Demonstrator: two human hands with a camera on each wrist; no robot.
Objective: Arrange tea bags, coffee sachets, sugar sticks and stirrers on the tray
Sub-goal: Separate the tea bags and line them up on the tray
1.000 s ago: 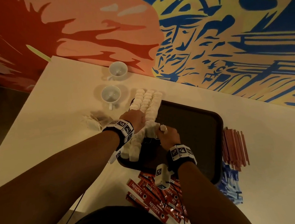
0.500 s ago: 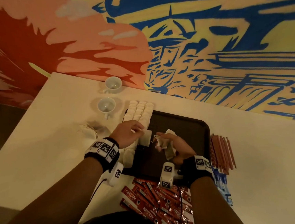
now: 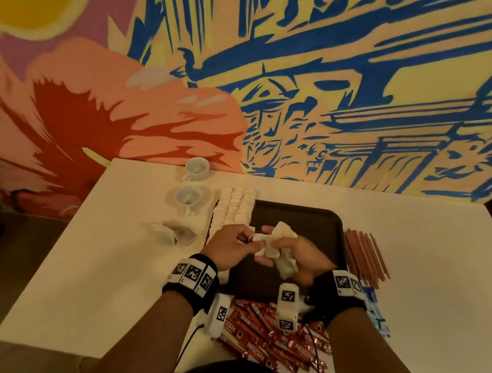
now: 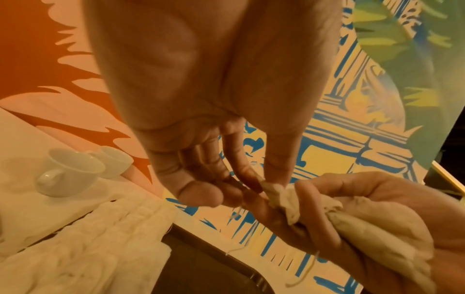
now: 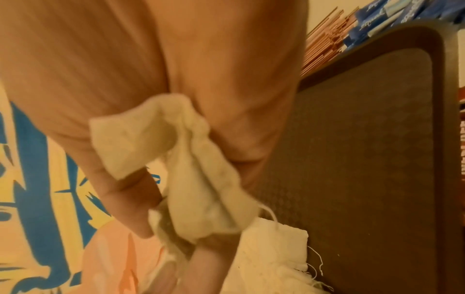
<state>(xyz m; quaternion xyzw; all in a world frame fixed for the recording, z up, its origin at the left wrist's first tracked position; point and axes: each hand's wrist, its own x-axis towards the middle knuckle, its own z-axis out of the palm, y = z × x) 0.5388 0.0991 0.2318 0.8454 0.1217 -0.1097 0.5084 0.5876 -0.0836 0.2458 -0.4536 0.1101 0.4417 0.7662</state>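
Head view: both hands (image 3: 274,250) now raised, gripping tea bags (image 3: 280,251) above tray (image 3: 309,213).

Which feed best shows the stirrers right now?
Head view: the whole stirrers bundle lies on the table just right of the tray, untouched. The right wrist view catches only a blurred slice beyond the tray rim. The left wrist view shows none.
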